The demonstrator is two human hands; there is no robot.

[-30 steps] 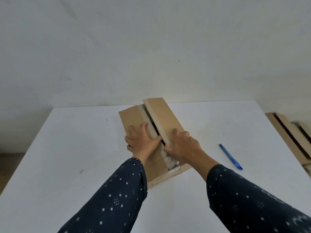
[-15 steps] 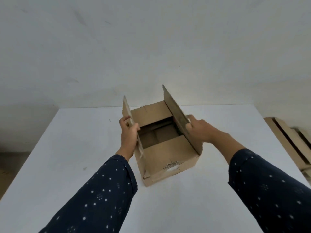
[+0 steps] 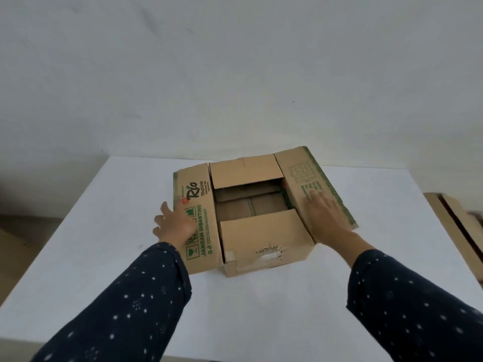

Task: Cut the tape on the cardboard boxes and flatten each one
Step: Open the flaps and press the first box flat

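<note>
Now left hand point(image 3: 175, 226), right hand point(image 3: 324, 215) flat (grip spread) atop splayed flaps of box point(image 3: 264, 239).

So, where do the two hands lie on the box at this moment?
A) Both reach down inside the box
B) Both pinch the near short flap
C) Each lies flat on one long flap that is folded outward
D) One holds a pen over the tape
C: the left hand rests with straight fingers on the printed left flap, and the right hand on the right flap, of the open cardboard box.
</note>
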